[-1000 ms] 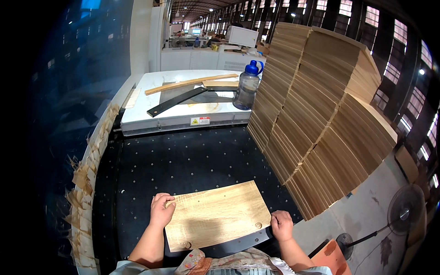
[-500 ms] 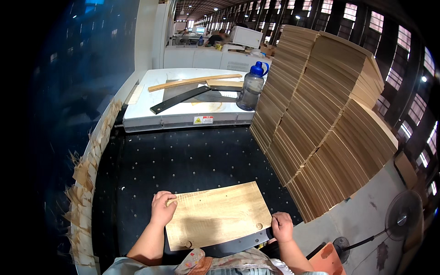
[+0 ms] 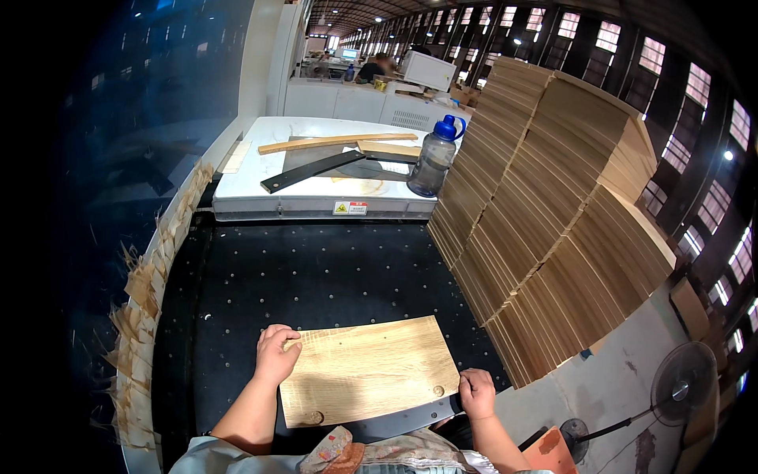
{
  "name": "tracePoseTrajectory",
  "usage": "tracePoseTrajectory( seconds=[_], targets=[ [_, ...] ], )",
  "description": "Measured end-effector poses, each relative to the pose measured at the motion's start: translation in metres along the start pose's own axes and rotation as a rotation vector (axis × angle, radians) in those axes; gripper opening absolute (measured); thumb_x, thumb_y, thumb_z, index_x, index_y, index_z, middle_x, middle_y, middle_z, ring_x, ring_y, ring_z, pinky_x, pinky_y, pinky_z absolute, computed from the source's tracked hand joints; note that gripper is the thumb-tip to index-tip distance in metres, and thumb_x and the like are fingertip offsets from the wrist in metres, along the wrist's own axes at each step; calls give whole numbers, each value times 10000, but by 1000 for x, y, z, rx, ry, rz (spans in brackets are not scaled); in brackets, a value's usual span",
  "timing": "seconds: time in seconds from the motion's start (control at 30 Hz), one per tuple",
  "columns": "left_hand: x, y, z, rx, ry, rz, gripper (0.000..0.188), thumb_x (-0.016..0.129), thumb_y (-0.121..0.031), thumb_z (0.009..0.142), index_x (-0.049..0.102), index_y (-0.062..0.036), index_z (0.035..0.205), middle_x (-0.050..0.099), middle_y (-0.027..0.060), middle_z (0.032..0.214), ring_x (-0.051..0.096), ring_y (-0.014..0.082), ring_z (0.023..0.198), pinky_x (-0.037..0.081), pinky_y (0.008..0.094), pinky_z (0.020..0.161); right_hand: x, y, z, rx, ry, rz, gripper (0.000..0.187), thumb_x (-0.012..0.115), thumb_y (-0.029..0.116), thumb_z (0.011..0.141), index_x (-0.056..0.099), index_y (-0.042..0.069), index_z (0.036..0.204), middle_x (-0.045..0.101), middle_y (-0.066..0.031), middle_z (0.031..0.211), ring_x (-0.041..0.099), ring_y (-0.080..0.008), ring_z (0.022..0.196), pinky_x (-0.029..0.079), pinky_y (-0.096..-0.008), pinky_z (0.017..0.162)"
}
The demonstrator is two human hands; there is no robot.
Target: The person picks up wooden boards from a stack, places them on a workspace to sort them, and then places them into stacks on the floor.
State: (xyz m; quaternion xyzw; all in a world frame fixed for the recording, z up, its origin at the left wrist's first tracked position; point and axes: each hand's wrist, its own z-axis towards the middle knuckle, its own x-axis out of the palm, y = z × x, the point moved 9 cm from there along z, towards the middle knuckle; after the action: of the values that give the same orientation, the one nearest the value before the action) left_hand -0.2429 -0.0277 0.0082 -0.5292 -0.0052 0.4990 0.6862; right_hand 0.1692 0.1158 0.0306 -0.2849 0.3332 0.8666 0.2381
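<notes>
A light wood-grain panel (image 3: 371, 367) lies at the near edge of a black table, close in front of me. Two round recesses show near its front corners, and small holes sit toward its far side. My left hand (image 3: 276, 353) grips the panel's far left corner, thumb on the upper face and fingers curled at the edge. At the panel's near right corner, my right hand (image 3: 477, 393) is closed on the edge with its fingers bent. The undersides of the edges in both hands are hidden.
The black table (image 3: 316, 276) is studded with small pale dots. Beyond it, a white surface (image 3: 237, 186) bears wood strips (image 3: 339, 142), a black bar (image 3: 312, 171) and a blue-capped bottle (image 3: 432, 162). Tall board stacks (image 3: 545, 205) stand right, bristly strips (image 3: 142, 300) left, a fan (image 3: 681, 387) lower right.
The whole view has shifted slightly. Both hands keep their hold on the panel, which lies nearly the same on the table.
</notes>
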Motion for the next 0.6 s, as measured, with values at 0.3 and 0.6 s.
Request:
tracePoseTrajectory(
  seconds=[0.3, 0.6],
  targets=[
    [-2, 4, -1, -28, -12, 10, 189, 693, -90, 690, 635, -87, 870, 578, 76, 989, 522, 266, 969, 408, 370, 879, 2, 0, 1, -30, -1, -10, 67, 619, 45, 746, 657, 18, 794, 655, -133, 827, 621, -310, 837, 493, -381, 766],
    [-2, -1, -2, -51, -14, 25, 221, 700, -135, 701, 642, -100, 912, 582, 75, 1036, 521, 273, 1016, 401, 378, 902, 0, 1, -1, -3, -13, -20, 56, 619, 34, 736, 656, 18, 775, 653, -131, 808, 623, -311, 815, 498, -383, 766]
  ],
)
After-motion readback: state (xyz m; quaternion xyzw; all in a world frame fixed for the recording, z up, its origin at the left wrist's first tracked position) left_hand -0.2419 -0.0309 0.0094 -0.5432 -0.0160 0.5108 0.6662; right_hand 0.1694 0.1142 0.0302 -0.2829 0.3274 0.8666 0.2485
